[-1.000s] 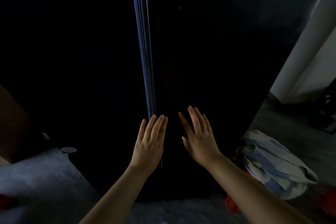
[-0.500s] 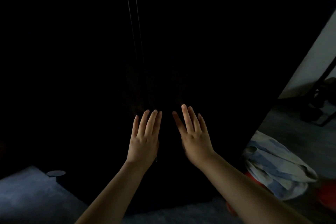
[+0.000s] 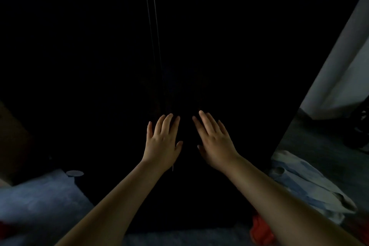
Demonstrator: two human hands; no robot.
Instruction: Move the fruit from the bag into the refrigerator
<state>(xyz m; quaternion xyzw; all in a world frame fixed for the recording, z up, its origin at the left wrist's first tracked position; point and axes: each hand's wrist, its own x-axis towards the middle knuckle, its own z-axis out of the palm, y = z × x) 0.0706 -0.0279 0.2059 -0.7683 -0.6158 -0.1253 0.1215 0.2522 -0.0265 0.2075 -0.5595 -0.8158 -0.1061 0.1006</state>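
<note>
Only the two arms of the person show, and both are bare. The left forearm (image 3: 119, 201) and the right forearm (image 3: 279, 195) are slim and smooth, uncovered down to the lower edge of the view. The left hand (image 3: 162, 142) and the right hand (image 3: 214, 144) are bare too. The fingers (image 3: 166, 124) are long and thin, with neat nails that reach a little past the tips. On the backs of the hands the knuckles and tendons make soft lines. At the left wrist hangs a short, thin, pale thread (image 3: 173, 168); I cannot tell what it belongs to. The light is weak, so finer details are not clear.
</note>
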